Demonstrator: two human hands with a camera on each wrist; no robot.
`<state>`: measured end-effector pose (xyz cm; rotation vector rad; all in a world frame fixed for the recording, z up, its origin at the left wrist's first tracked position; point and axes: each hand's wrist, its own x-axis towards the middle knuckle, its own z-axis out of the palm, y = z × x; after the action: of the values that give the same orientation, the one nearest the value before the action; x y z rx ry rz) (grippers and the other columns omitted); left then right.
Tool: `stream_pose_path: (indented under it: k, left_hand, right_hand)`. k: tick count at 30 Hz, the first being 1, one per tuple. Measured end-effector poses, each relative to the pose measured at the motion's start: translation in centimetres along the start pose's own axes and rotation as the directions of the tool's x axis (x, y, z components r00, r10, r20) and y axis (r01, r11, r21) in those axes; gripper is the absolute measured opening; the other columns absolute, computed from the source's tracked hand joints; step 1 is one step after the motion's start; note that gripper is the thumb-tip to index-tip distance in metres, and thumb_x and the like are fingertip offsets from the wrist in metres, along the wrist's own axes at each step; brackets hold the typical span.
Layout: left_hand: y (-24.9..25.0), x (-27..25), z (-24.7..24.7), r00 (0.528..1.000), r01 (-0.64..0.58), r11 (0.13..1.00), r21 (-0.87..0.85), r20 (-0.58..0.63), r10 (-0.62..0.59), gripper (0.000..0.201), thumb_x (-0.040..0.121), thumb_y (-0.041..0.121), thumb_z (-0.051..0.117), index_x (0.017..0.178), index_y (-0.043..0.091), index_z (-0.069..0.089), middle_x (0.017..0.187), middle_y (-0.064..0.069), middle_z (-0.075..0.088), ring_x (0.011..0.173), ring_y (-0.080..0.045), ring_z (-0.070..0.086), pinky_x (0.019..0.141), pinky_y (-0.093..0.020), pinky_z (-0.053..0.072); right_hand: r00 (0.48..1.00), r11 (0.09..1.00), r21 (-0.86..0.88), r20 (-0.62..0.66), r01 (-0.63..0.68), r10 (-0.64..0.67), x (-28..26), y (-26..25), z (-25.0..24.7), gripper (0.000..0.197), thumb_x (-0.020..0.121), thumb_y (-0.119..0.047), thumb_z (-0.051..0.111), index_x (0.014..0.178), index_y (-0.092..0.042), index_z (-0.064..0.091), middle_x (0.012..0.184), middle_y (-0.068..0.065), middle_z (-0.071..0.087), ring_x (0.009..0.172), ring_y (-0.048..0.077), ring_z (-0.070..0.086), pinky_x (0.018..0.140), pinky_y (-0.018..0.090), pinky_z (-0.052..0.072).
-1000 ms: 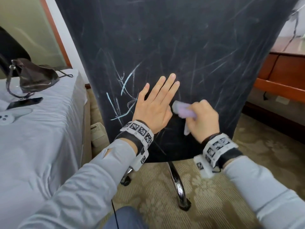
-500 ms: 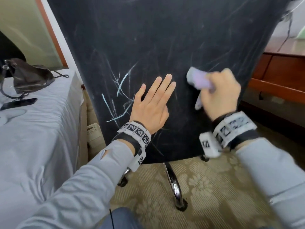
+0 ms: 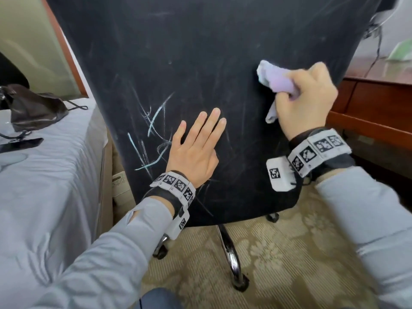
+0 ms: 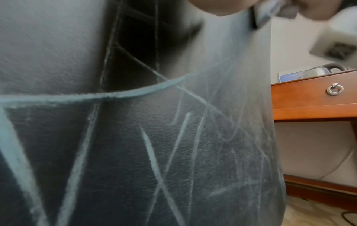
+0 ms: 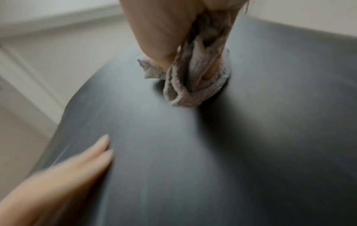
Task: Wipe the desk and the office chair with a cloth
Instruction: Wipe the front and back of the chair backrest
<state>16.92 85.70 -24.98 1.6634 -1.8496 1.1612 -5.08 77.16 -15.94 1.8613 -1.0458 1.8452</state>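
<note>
The black leather back of the office chair (image 3: 200, 52) fills the head view, scored with pale scratches (image 3: 153, 126). My left hand (image 3: 196, 143) lies flat against it, fingers straight, near the lower middle. My right hand (image 3: 305, 99) grips a bunched pale lilac cloth (image 3: 276, 79) and presses it on the chair back near its right edge. In the right wrist view the cloth (image 5: 193, 79) is wadded between my fingers against the dark chair (image 5: 212, 152), with the left hand's fingers (image 5: 92, 154) at lower left. The left wrist view shows the scratched leather (image 4: 135, 137) up close.
A bed with grey sheets (image 3: 44, 186) stands at left, with a dark bag (image 3: 33, 108) and a phone (image 3: 20, 143) on it. The wooden desk (image 3: 379, 108) is at right behind the chair; its drawer (image 4: 313, 91) shows. The chair's chrome base (image 3: 231, 259) stands on patterned carpet.
My right hand has carried the cloth up and to the right across the chair back, from beside the left hand toward the right edge. The left hand stays flat in place.
</note>
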Motion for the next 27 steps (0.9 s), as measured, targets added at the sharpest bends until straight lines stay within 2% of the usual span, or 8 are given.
stream_pose_path:
  k: [3, 8, 13, 15, 18, 20, 23, 27]
  left_hand:
    - [0.1, 0.1, 0.4, 1.0, 0.014, 1.0, 0.0, -0.006, -0.014, 0.078, 0.092, 0.024, 0.051, 0.161, 0.024, 0.014, 0.169, 0.005, 0.004, 0.154, -0.018, 0.009, 0.123, -0.048, 0.005]
    - [0.3, 0.2, -0.6, 1.0, 0.026, 0.999, -0.047, 0.016, -0.025, 0.077, 0.089, 0.025, 0.051, 0.16, 0.022, 0.021, 0.169, 0.003, 0.011, 0.154, -0.019, 0.013, 0.123, -0.049, 0.011]
    - [-1.2, -0.3, -4.4, 0.996, -0.074, 0.963, -0.258, -0.073, 0.057, 0.065, 0.086, 0.022, 0.055, 0.15, 0.015, 0.044, 0.165, -0.002, 0.027, 0.152, -0.018, 0.024, 0.121, -0.047, 0.018]
    - [-3.4, -0.5, -6.4, 0.97, 0.022, 0.951, -0.308, -0.222, -0.094, 0.064, 0.08, 0.019, 0.061, 0.143, 0.014, 0.049, 0.161, -0.007, 0.032, 0.15, -0.022, 0.028, 0.12, -0.049, 0.019]
    - [-7.7, -0.5, -8.0, 0.803, 0.314, 0.866, -0.389, -0.378, -0.461, 0.07, 0.077, 0.018, 0.065, 0.143, 0.01, 0.044, 0.16, -0.018, 0.027, 0.149, -0.032, 0.027, 0.114, -0.06, 0.024]
    - [-9.7, -0.6, -7.5, 0.715, 0.491, 0.775, -0.398, -0.324, -0.62, 0.074, 0.08, 0.023, 0.063, 0.149, 0.011, 0.039, 0.163, -0.019, 0.021, 0.15, -0.034, 0.023, 0.112, -0.063, 0.025]
    - [-10.7, -1.9, -5.4, 0.723, 0.605, 0.729, -0.32, -0.163, -0.671, 0.074, 0.087, 0.033, 0.056, 0.155, 0.02, 0.029, 0.167, -0.013, 0.01, 0.152, -0.034, 0.015, 0.112, -0.064, 0.026]
    - [-11.3, -3.6, -3.7, 0.767, 0.522, 0.639, -0.566, -0.018, -0.642, 0.076, 0.092, 0.027, 0.054, 0.16, 0.024, 0.018, 0.166, -0.018, 0.005, 0.147, -0.025, 0.02, 0.112, -0.042, 0.033]
  right_hand:
    - [1.0, 1.0, -0.017, -0.018, 0.002, -0.002, -0.6, -0.7, 1.0, 0.005, 0.07, -0.008, 0.06, 0.074, -0.004, 0.062, 0.081, 0.02, 0.049, 0.062, 0.026, 0.043, 0.059, 0.022, 0.023]
    - [0.909, 1.0, -0.002, 0.417, 0.029, -0.026, -10.8, -1.4, 1.9, 0.012, 0.073, 0.0, 0.069, 0.084, -0.002, 0.064, 0.083, 0.015, 0.047, 0.052, 0.032, 0.047, 0.044, 0.039, 0.048]
    - [0.992, 0.99, 0.128, 0.103, 0.056, -0.07, -1.8, -5.6, 0.4, 0.027, 0.074, 0.0, 0.055, 0.098, -0.003, 0.069, 0.093, 0.017, 0.056, 0.079, 0.019, 0.049, 0.067, 0.019, 0.036]
    - [0.987, 0.972, 0.172, -0.011, 0.16, -0.16, 1.5, -8.5, 1.0, 0.037, 0.072, 0.003, 0.05, 0.103, -0.003, 0.069, 0.096, 0.02, 0.057, 0.081, 0.017, 0.046, 0.068, 0.017, 0.032]
    - [0.955, 0.95, 0.187, 0.111, 0.251, -0.274, 0.5, -11.8, 3.4, 0.043, 0.077, 0.001, 0.047, 0.113, -0.007, 0.069, 0.104, 0.02, 0.056, 0.083, 0.029, 0.053, 0.065, 0.027, 0.04]
    - [0.897, 0.958, 0.2, 0.352, 0.206, -0.266, -3.9, -12.6, 5.0, 0.037, 0.088, -0.013, 0.044, 0.117, -0.011, 0.066, 0.109, 0.014, 0.057, 0.09, 0.03, 0.056, 0.072, 0.028, 0.04]
    - [0.792, 0.973, 0.18, 0.569, 0.142, -0.221, -10.5, -12.7, 5.8, 0.027, 0.095, -0.016, 0.05, 0.118, -0.014, 0.063, 0.11, 0.009, 0.057, 0.095, 0.029, 0.058, 0.078, 0.031, 0.046]
    - [0.843, 0.95, 0.226, 0.449, 0.213, -0.296, -7.4, -14.3, 5.6, 0.035, 0.086, -0.006, 0.05, 0.118, -0.014, 0.062, 0.106, 0.012, 0.052, 0.088, 0.033, 0.052, 0.066, 0.043, 0.052]
